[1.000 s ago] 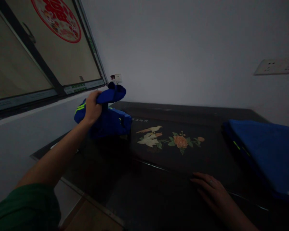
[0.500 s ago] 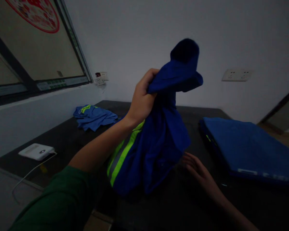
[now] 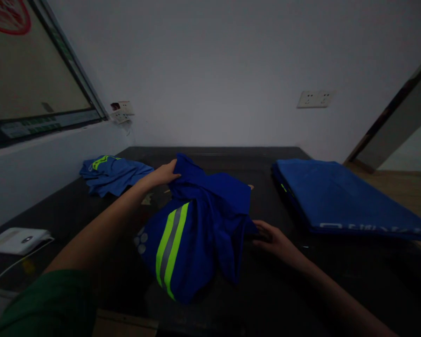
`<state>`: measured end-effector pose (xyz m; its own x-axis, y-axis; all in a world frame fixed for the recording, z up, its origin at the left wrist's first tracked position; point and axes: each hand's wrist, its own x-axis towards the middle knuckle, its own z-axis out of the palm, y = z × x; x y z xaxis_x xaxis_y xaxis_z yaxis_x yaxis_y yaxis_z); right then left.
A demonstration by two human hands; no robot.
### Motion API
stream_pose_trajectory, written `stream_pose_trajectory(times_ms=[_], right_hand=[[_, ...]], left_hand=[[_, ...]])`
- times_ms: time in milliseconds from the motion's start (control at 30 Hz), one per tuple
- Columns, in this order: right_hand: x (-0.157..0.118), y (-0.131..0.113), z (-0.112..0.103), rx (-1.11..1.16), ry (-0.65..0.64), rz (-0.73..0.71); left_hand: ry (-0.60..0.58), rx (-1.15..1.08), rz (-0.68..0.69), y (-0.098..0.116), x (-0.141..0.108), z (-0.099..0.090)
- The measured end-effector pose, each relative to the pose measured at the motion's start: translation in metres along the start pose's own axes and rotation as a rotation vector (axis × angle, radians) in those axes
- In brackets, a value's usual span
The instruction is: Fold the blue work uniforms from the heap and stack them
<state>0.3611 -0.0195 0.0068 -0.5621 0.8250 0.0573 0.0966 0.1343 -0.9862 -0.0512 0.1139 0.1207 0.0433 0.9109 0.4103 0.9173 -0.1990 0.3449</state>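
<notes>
A royal blue garment (image 3: 203, 210) with a yellow-green and grey reflective stripe lies bunched on the dark table (image 3: 263, 285). My left hand (image 3: 165, 172) pinches its upper left corner, a little above the table. At the garment's right edge is my right hand (image 3: 270, 238), its fingers curled, with the fingertips partly hidden by the cloth; whether they grip it is unclear.
A folded blue stack (image 3: 340, 196) lies on the right of the table. Another crumpled blue garment (image 3: 115, 175) sits at the back left. A white device (image 3: 16, 239) with a cable rests at the left edge. Behind stands a wall with sockets (image 3: 315, 99).
My left hand has come down and left with the garment, which now spreads lower on the table. My right hand has met the garment's right edge. The view has shifted right.
</notes>
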Motion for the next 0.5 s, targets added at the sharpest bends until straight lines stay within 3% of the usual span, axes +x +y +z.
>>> stream_pose_trajectory(times_ms=[100,133,200,267,367,433,500], right_hand=[[0.008,-0.004,0.004,-0.019,0.031,0.016],[0.011,-0.004,0.005,-0.011,0.045,0.029],[0.017,-0.002,0.007,-0.006,0.069,0.057],[0.023,0.004,0.008,-0.028,0.106,0.048],[0.028,0.010,0.005,-0.072,0.275,-0.050],[0.033,0.005,-0.004,-0.129,0.423,-0.141],[0.042,-0.011,-0.015,-0.250,0.496,-0.258]], left_hand=[[-0.058,0.296,-0.094,-0.002,-0.008,-0.018],[-0.014,0.367,-0.074,0.004,-0.011,-0.024],[0.063,0.423,0.085,0.028,-0.016,-0.033],[0.039,0.350,0.323,0.064,-0.026,-0.039],[-0.203,0.124,0.558,0.124,-0.063,-0.044],[-0.393,0.050,0.564,0.156,-0.103,-0.044],[-0.665,0.010,0.565,0.175,-0.150,-0.039]])
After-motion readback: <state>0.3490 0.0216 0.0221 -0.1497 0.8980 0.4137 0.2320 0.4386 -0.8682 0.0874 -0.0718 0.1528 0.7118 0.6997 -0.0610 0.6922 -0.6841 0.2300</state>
